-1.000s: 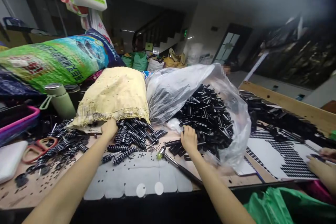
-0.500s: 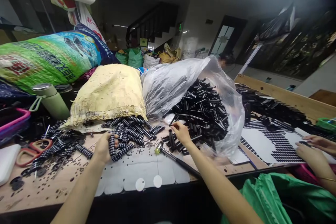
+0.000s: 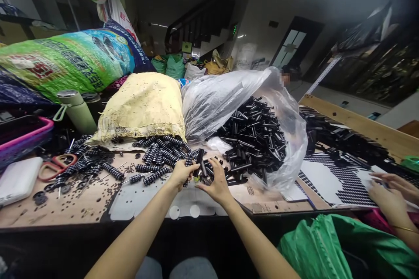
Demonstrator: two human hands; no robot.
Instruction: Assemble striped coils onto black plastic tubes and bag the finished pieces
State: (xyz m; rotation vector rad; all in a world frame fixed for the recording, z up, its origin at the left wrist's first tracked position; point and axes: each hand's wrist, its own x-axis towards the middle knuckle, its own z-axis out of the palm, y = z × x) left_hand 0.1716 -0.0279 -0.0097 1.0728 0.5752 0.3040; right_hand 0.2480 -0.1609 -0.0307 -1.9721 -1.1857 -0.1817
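Observation:
My left hand (image 3: 180,175) is closed at the middle of the work table, with a ribbed black roller (image 3: 187,163) in its fingers. A smooth black plastic tube (image 3: 199,158) stands upright at its thumb tip. Close by on the right, my right hand (image 3: 218,183) has its thumb and fingers spread apart. Dark tube pieces lie between the two hands, and the hammer there is mostly hidden. Behind my left hand, several ribbed rollers (image 3: 159,152) spill from a cream sack (image 3: 144,104). Beyond my right hand, a clear plastic bag (image 3: 216,96) holds many black tubes (image 3: 255,128).
Red-handled scissors (image 3: 58,166), a white box (image 3: 19,179) and a green flask (image 3: 74,111) stand at left. Small black discs lie scattered across the table. At right, another person's hands (image 3: 388,189) work over a white sheet (image 3: 322,181). A green bag (image 3: 314,248) hangs in front.
My left hand has moved right with the ribbed roller, and a black tube is now at its thumb. My right hand has drawn back from the tube pile toward it, its fingers opened.

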